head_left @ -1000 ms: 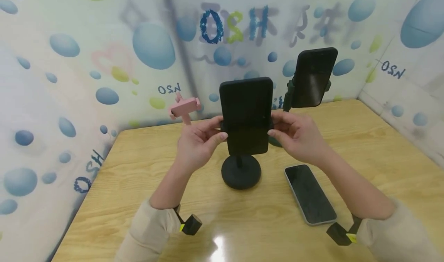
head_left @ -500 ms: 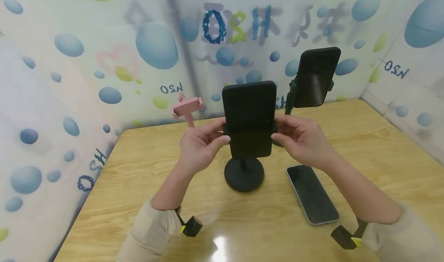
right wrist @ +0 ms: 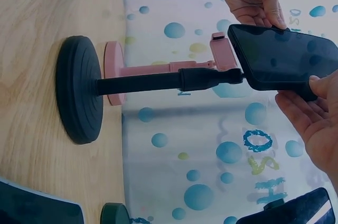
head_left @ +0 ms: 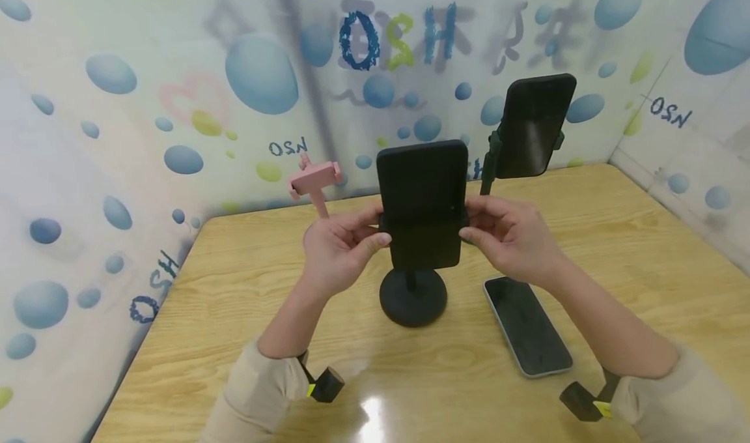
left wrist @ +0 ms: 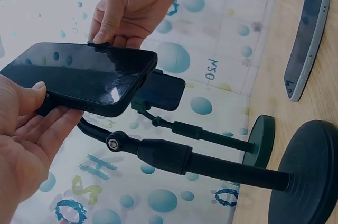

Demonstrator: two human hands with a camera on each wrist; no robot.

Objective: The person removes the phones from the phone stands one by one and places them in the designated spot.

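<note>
A black phone sits upright in the clamp of a black phone stand, its dark screen facing me. My left hand pinches the clamp's left side at the phone's edge, thumb in front and fingers behind. On the opposite edge, my right hand pinches the clamp's right side the same way. The left wrist view shows the stand's jointed neck and round base below the phone. In the right wrist view the right thumb lies on the phone's near edge, with fingers underneath.
Behind to the right, a dark green stand holds another phone. A pink phone stand is at the back left. A pale-edged phone lies flat on the wooden table, right of the black base. A patterned curtain hangs behind.
The black stand with its phone has shifted slightly nearer to me relative to the flat phone. Both hands keep their hold on the clamp's sides throughout.
</note>
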